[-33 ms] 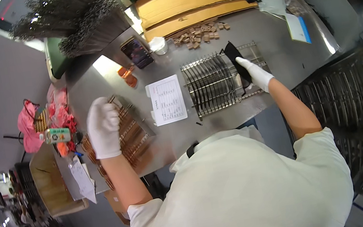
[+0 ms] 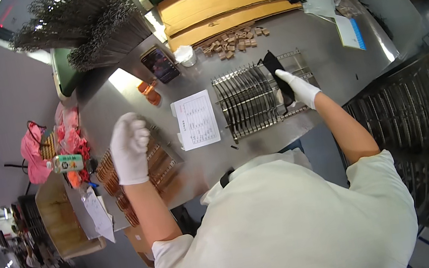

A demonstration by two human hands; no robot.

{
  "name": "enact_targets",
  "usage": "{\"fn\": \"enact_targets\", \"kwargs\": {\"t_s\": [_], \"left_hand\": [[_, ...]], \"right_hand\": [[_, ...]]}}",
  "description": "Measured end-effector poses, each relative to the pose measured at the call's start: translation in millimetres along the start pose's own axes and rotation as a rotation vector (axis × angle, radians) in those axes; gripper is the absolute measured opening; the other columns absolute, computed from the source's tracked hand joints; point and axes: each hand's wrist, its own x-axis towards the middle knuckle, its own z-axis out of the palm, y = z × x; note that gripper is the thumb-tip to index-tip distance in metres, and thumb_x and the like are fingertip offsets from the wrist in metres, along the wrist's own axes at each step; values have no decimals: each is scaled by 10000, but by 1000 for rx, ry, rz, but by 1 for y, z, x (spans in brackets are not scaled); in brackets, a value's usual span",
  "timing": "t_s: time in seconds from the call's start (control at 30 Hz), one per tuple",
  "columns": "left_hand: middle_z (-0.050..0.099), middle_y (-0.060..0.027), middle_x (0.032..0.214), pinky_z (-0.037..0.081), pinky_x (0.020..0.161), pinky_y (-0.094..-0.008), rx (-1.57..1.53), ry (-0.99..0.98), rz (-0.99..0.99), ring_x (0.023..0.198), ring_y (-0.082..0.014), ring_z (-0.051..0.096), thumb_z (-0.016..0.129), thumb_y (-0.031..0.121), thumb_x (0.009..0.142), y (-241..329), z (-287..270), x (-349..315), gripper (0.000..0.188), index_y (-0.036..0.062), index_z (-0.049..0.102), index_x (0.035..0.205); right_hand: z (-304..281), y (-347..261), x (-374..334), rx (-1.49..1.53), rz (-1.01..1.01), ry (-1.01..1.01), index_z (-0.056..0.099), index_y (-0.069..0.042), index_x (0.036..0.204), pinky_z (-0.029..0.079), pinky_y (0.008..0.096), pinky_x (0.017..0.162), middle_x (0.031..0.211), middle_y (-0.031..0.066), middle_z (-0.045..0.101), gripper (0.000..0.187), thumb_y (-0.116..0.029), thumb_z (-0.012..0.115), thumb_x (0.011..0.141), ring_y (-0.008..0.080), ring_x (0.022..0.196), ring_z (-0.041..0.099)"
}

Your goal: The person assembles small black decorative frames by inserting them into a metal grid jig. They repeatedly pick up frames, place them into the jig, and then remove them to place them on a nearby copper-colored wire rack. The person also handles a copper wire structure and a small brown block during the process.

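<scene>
A white glove covers my left hand (image 2: pixel 131 147), raised over the copper-coloured slatted parts (image 2: pixel 158 164) on the left of the table. Its fingers are curled in, and whatever they may hold is hidden. On the right, my gloved right hand (image 2: pixel 300 88) grips a black curved plate (image 2: pixel 279 76) between thumb and fingers. The plate stands on edge in a metal wire rack (image 2: pixel 271 126). Several similar dark plates (image 2: pixel 242 96) stand in a row to its left in the same rack. The right hand's lower fingers are partly hidden behind the plate.
Between my hands lies a printed sheet (image 2: pixel 196 120). Beyond it are a phone (image 2: pixel 160 65), a white cup (image 2: pixel 185 56), orange pieces (image 2: pixel 150 93) and small tan blocks (image 2: pixel 231 43). Yellow cardboard (image 2: pixel 222 3) and bundled dark wires (image 2: pixel 110 41) lie at the back; tall racks (image 2: pixel 412 108) stand right.
My left hand has shifted slightly to the right above the copper-coloured parts. The right hand keeps its grip on the black plate, and the whole view has moved a little.
</scene>
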Motion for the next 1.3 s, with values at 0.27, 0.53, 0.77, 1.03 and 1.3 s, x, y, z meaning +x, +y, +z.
{"fn": "enact_targets", "kwargs": {"t_s": [0.27,0.53,0.77,1.03,1.3], "left_hand": [[723,-86,967,526,717,-219,237,-143,-100,803,-120,677,552,263,1075,-31,65,15,327,-3,668,1225],[709,-58,960,535,739,-233,396,-59,-220,793,-97,657,569,177,1067,-110,62,26,239,10,698,1178],[702,-31,801,514,647,-292,759,-62,-171,673,-98,597,624,260,1031,-210,41,42,203,98,745,1027],[699,-116,819,546,676,-456,1336,7,586,760,-330,691,735,225,905,-251,37,21,127,121,674,865],[692,-120,802,542,676,-467,1231,10,565,742,-346,683,718,224,909,-245,38,21,135,111,676,847]], "right_hand": [[3,-2,2,-367,10,-63,602,-8,1370,552,327,596,867,135,756,820,-712,376,1015,175,618,625],[34,-56,-28,-1274,-414,440,249,-84,1648,539,528,924,1205,280,671,884,-635,510,1008,441,1084,672],[57,-52,-4,-1195,-984,698,352,-59,1614,267,501,1237,1585,225,432,834,-552,590,985,425,1494,359],[55,-46,12,-1054,-1007,719,451,-47,1558,289,478,1232,1562,205,487,683,-342,659,979,395,1459,421],[-32,13,80,-1280,-590,1008,572,-134,1463,392,491,1142,1469,141,577,583,-523,535,1031,358,1391,470]]}}
